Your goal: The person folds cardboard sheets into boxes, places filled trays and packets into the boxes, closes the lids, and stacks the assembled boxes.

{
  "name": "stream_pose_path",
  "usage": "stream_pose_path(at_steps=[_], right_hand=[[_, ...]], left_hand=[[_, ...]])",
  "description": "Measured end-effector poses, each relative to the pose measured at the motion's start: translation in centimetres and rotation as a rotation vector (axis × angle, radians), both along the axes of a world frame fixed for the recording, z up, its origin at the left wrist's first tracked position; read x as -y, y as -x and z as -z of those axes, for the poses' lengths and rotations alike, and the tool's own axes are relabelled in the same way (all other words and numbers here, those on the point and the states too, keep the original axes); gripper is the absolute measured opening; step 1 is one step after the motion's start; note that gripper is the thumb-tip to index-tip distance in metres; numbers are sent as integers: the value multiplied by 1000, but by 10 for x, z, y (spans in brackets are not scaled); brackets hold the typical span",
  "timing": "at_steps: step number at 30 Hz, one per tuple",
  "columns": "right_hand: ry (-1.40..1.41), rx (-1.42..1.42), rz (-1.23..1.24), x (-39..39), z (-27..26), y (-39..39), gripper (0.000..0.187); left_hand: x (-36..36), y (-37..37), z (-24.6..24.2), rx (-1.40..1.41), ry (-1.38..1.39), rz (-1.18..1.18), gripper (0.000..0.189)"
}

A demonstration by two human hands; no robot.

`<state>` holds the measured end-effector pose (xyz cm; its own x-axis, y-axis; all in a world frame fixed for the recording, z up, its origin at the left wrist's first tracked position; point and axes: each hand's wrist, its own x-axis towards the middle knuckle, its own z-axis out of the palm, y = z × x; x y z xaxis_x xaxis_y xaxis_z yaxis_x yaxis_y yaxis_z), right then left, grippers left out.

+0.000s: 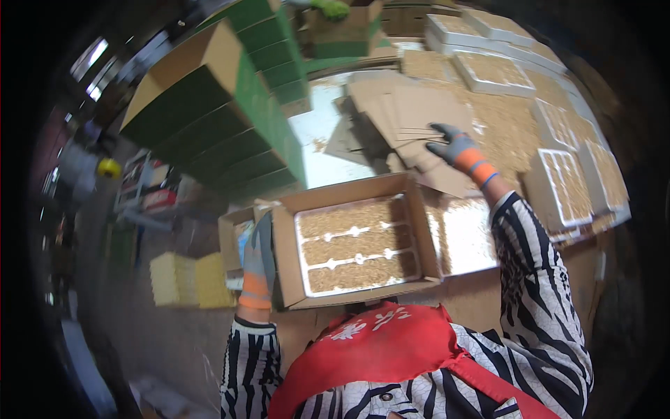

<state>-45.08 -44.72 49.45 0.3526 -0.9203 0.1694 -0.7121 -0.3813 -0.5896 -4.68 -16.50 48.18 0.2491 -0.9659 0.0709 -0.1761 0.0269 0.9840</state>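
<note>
An open cardboard box (356,194) stands before me. Inside it lies a white foam tray (358,258) with brown granular material in its sections. My left hand (258,262), in a grey and orange glove, lies along the outside of the box's left wall. Its fingers point away from me, and whether they grip the wall is hard to see. Beyond the box, my right hand (460,152) reaches over a fanned pile of flat cardboard sheets (419,112). Its thumb and fingers are spread at the sheets' edges, with nothing plainly held.
Tall green cardboard cartons (225,120) rise at the left. Filled white foam trays (565,186) line the right side, amid loose brown granules (505,120). Yellow stacked pads (183,280) sit low at left. Another person's green-gloved hand (331,9) shows at the top.
</note>
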Motion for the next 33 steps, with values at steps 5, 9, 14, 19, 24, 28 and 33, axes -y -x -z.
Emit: stream_pose_path(at_steps=[5,9,14,19,24,28,33], right_hand=[[187,-606,75,127,78,22,103],[165,-596,-56,166,124,32,83],[349,-746,-210,123,125,18,37],[528,-465,-109,59,39,8,39],[127,447,144,-15,10,27,31],[119,561,207,-60,8,40,32],[14,586,199,-79,9,34,34]], left_hand=[[-43,-50,5,-33,-16,-546,36],[-94,-91,34,180,-189,-731,35],[-61,-102,62,570,-370,-731,29],[10,-129,102,900,-752,-596,37],[38,-153,156,1165,-869,-544,43],[38,-170,154,975,-717,-543,40],[21,-203,173,704,-692,-403,28]])
